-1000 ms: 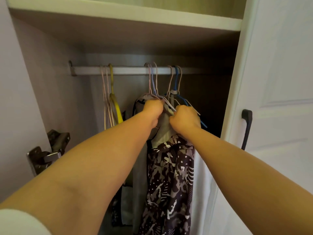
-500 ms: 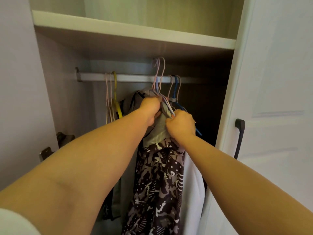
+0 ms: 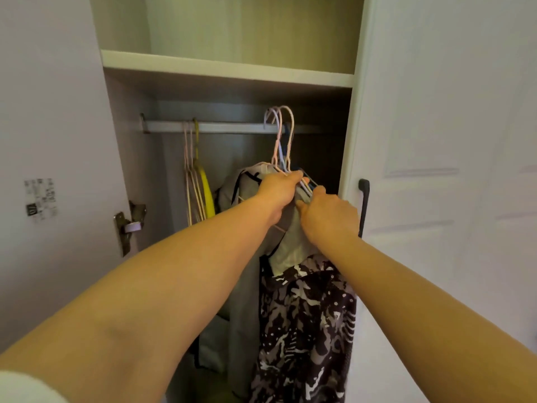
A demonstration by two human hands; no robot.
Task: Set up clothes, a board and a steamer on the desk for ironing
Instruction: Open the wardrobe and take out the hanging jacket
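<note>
Clothes on hangers (image 3: 280, 141) fill the middle of an open wardrobe, seen from a person's head looking forward along both bare arms. The left hand (image 3: 277, 190) curls round the necks of a bunch of pale pink and blue hangers, just below their hooks. The right hand (image 3: 328, 215) sits just beside it, lower and to the right, its fingers curled onto the same bundle where the hanger shoulders meet the cloth. The hooks rise in front of the metal rail (image 3: 232, 127); whether they still catch on it cannot be told. From the bundle hang a grey garment (image 3: 286, 245) and, below the right hand, a black-and-white patterned garment (image 3: 305, 324) that drops out of view at the bottom edge. Further left on the rail hang a few bare pink hangers (image 3: 190, 173) and a yellow hanger (image 3: 205, 184), well apart from the hands. A white shelf (image 3: 226, 68) crosses above the rail. The wardrobe's right door (image 3: 450, 141) stands shut, with a dark handle (image 3: 363, 205) near the right hand.
</note>
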